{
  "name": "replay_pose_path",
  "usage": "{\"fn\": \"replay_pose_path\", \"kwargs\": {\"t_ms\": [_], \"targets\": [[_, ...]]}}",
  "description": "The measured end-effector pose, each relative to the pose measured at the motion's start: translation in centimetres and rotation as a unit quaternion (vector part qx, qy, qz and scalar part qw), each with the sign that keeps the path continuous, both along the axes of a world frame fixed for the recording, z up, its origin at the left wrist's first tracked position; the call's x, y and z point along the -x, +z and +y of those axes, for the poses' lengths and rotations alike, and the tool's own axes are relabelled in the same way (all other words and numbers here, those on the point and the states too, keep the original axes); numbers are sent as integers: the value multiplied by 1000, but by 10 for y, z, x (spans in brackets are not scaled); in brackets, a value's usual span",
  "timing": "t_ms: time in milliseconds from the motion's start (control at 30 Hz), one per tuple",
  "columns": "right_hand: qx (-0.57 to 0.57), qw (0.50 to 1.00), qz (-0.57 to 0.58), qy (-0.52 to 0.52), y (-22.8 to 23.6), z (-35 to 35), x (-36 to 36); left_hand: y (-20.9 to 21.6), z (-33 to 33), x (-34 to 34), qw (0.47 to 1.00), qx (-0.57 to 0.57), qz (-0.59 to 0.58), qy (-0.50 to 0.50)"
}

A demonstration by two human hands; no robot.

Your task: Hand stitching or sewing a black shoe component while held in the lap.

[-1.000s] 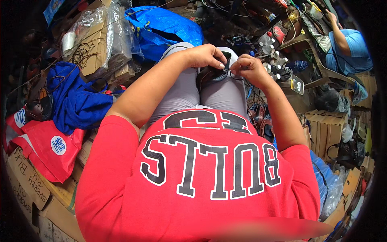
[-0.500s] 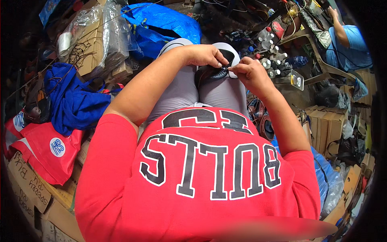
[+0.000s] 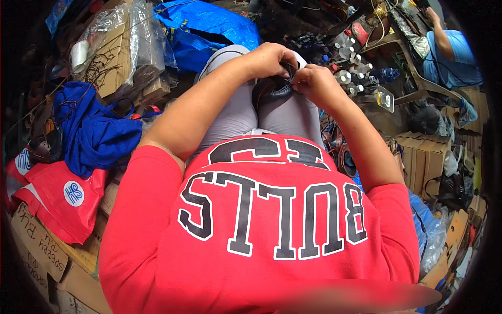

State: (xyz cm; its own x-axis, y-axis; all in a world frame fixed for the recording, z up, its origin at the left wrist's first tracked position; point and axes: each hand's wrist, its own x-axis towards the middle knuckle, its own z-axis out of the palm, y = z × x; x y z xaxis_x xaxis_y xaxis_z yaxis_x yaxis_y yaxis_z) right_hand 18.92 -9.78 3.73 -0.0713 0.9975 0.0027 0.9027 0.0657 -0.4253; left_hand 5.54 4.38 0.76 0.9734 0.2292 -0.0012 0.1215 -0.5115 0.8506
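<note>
A black leather shoe (image 3: 277, 92) rests on my thighs between my grey-trousered knees, with a stitched-looking ridge along its edge. My left hand (image 3: 272, 58) comes over it from the far left, its fingers curled and closed on the shoe's far edge. Close beside it, my right hand (image 3: 315, 83) pinches at the right edge of the same shoe, fingertips nearly meeting the left ones. Whether a thread or small tool sits between those fingertips is too small to tell. Part of the shoe is hidden under both hands.
A blue plastic bag (image 3: 209, 31) lies beyond my knees. Several bottles (image 3: 346, 77) stand right of them, near a chair-like frame (image 3: 413, 73). Blue cloth (image 3: 94, 131), a red bag (image 3: 63, 199) and cardboard (image 3: 39, 235) crowd the left. A person in blue (image 3: 452, 57) is far right.
Both hands have shifted slightly upward in the picture. My left fingers have curled in more, and my right hand has moved a little left, closer to them. The shoe stays on my lap.
</note>
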Motion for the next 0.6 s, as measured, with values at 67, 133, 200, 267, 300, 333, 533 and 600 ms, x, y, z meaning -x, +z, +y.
{"fn": "replay_pose_path", "kwargs": {"t_ms": [67, 133, 200, 267, 300, 333, 533, 600], "targets": [[79, 967, 221, -100, -6, -4, -10, -3, -5, 13, 991, -105, -55, 63], [147, 937, 288, -130, -8, -8, -23, -5, -10, 29, 963, -159, -125, 175], [165, 827, 509, -173, -11, -14, -28, -6, -16, 43, 971, -132, -58, 193], [154, 855, 477, -136, -17, -21, -24, -8, -22, 50, 982, -104, -80, 136], [120, 915, 373, -98, -20, -25, -22, -9, -26, 49, 980, -108, -105, 131], [84, 960, 262, -46, -23, -27, -21, -11, -27, 47, 979, -109, -101, 137], [-71, 800, 481, -352, -50, -6, -30, -9, -11, 51, 998, 9, -21, 61], [-120, 553, 748, -346, -56, -1, -35, 1, 3, 60, 976, -168, -75, 116]]}}
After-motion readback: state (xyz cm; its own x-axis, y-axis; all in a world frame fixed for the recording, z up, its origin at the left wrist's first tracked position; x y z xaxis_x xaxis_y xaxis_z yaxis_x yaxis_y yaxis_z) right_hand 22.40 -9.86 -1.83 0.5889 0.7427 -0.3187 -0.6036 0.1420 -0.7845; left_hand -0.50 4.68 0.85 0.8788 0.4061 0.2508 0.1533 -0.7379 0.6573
